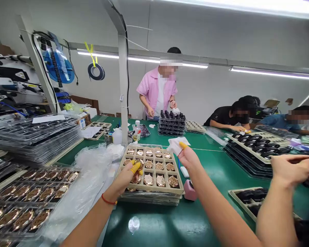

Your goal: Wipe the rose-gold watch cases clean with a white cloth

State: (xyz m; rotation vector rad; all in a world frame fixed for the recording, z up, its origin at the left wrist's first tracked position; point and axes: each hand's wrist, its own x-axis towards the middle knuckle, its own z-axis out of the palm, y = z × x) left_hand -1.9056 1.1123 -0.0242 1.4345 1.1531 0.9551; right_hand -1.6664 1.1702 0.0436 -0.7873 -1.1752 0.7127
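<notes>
My left hand [130,175], with yellow finger covers and a red string at the wrist, pinches a round gold watch case [139,164] above the left part of a beige tray [154,188]. That tray holds several gold watch cases in its compartments and rests on a stack of trays. Beyond the tray's right rim, my right hand [189,156] grips a white cloth [175,144] between its fingers, one of them in a yellow cover. The cloth is apart from the tray.
A pink bottle [190,190] stands right of the tray. Plastic sheets [92,168] and more watch-case trays [28,202] lie left. Black-part trays [257,145] are at right. Another person's hands [285,169] are near the right edge; people sit or stand behind.
</notes>
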